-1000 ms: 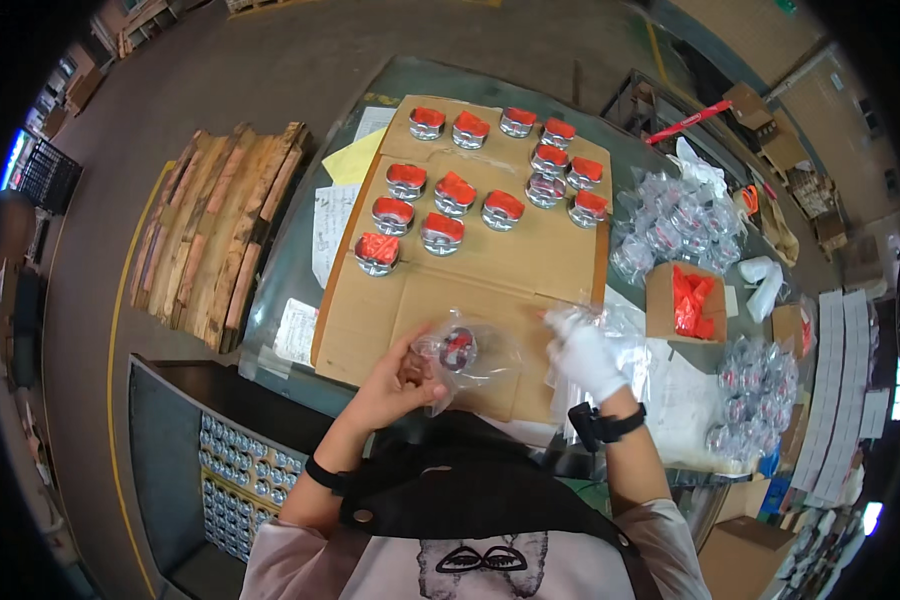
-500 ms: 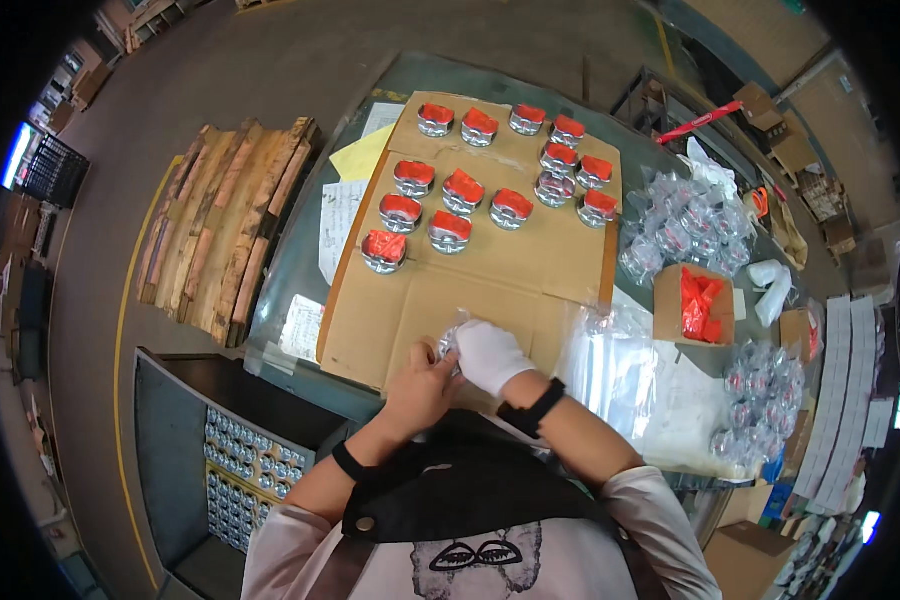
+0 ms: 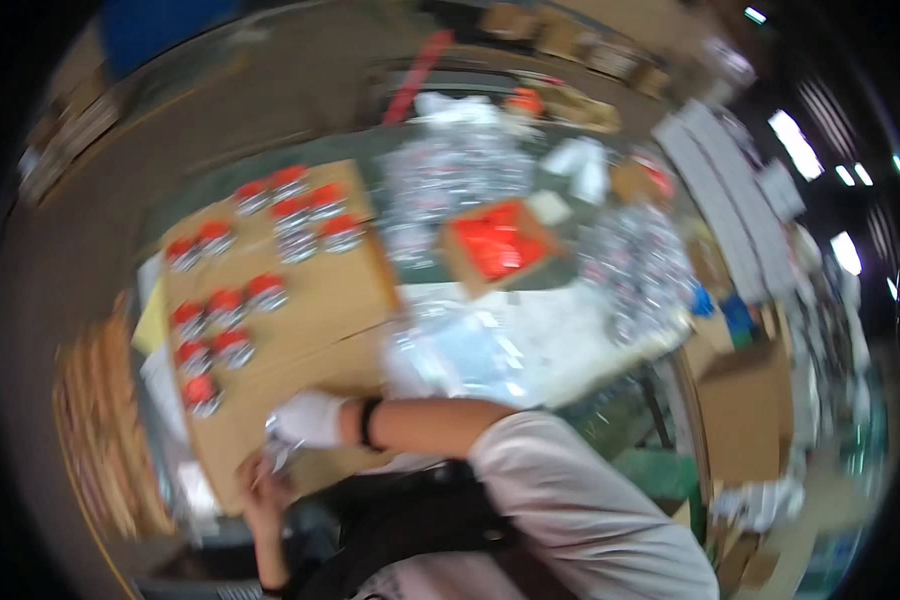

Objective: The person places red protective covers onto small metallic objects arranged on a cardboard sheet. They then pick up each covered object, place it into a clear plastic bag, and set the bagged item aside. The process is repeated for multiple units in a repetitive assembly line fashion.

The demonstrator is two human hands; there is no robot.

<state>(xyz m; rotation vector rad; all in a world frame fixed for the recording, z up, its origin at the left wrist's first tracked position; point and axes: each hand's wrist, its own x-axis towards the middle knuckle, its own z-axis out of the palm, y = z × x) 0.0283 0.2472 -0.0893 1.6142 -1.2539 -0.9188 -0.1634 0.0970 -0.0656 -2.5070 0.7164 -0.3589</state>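
Motion blurs the whole view. My right hand (image 3: 312, 418), in a white glove, is closed around a small silver metal part in clear plastic (image 3: 278, 448). Bare, my left hand (image 3: 262, 488) is just below it, fingers curled against the wrapped part; their exact grip is smeared. Both hands are over the near edge of a flat cardboard sheet (image 3: 320, 350). Farther up that sheet stand several round, piston-like silver parts (image 3: 234, 347), most with red plastic on top.
Right of the cardboard lie clear plastic bags (image 3: 455, 355) and an open box of red plastic (image 3: 500, 245). Behind and right of that box are heaps of plastic-wrapped parts (image 3: 635, 270). A wooden pallet (image 3: 105, 420) stands left of the table; a large carton (image 3: 745, 415) is at the right.
The view has swung right, so the table and cardboard now appear farther left and turned. Both hands remain together at the wrapped part.
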